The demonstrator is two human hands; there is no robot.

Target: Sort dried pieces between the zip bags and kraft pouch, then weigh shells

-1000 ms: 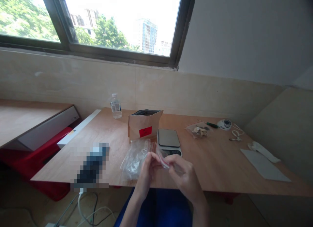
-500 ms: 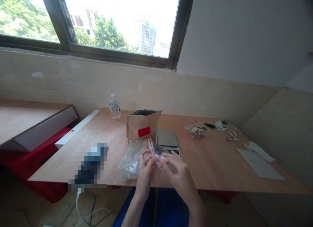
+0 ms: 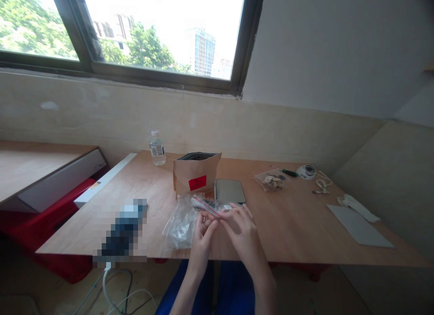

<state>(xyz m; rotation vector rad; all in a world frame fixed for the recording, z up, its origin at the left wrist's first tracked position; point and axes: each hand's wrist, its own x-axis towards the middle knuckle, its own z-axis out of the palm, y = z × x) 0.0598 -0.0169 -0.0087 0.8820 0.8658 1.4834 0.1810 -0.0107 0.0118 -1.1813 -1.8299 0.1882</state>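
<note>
Between my two hands is a clear zip-lock bag (image 3: 206,204) with a red line along its seal. My left hand (image 3: 204,229) pinches the seal edge from the left, fingers curled. My right hand (image 3: 242,227) grips the same edge from the right, its thumb and fingertips close to my left ones. Under and left of the hands lie more clear plastic bags (image 3: 179,227), crumpled on the table. Just beyond the hands sits a flat kitchen scale (image 3: 229,190), its front part covered by the bag and my right hand. An open brown paper pouch (image 3: 195,175) with a red label stands behind.
A water bottle (image 3: 158,148) stands at the back left of the wooden table (image 3: 288,224). On the right are a bag of small pieces (image 3: 273,180), a green-handled screwdriver (image 3: 289,172), a white dome camera (image 3: 306,171) and a grey sheet (image 3: 359,224). A blurred-out dark object (image 3: 122,231) lies left.
The zip-lock bag has turned from nearly upright to a slanted, flatter position, its red seal now running down to the right. Both hands have stayed close together on it.
</note>
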